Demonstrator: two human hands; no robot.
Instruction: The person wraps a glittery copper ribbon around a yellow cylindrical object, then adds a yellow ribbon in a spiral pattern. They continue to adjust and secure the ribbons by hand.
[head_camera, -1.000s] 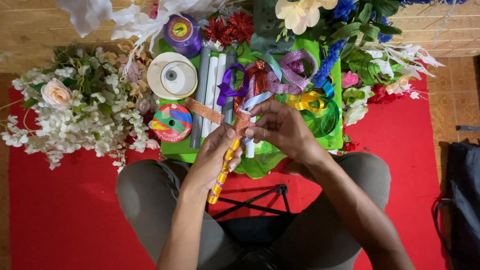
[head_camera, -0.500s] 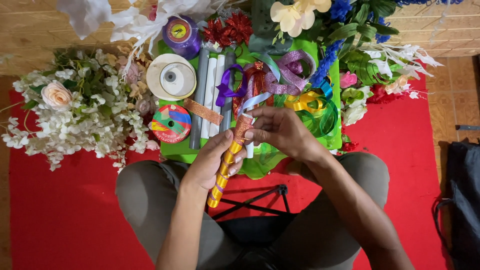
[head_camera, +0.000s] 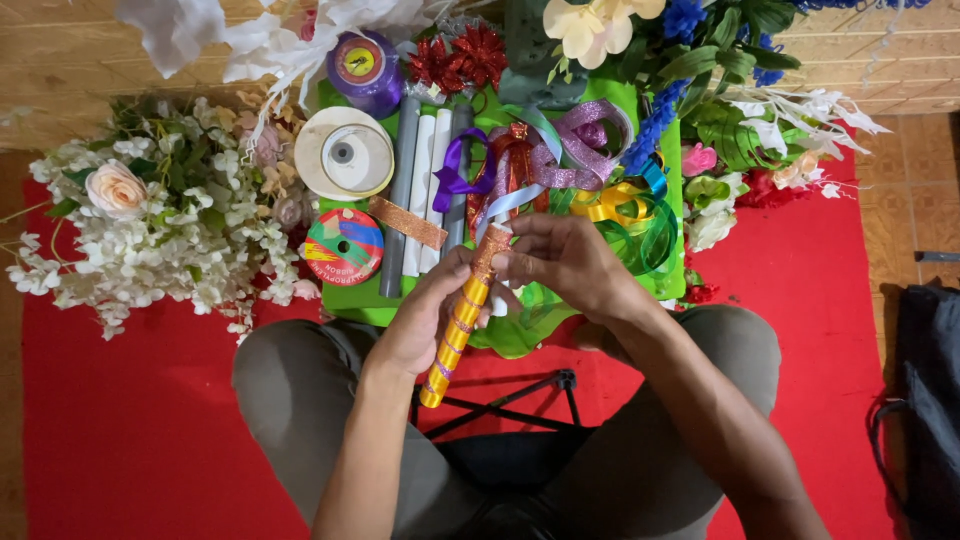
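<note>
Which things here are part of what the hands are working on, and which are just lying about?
In hand:
- gold-wrapped stick, held by the left hand
- its orange glitter top end, pinched by the right hand

Lying about:
- white ribbon spool
- purple spool
- multicoloured ribbon roll
- grey and white tubes
- loose ribbons
- white flower bunch
- green tray

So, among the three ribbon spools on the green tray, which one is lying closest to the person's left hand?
The multicoloured striped spool, lying flat at the tray's near left corner, is closest to the left hand. The white spool and the purple spool sit farther up the green tray.
</note>
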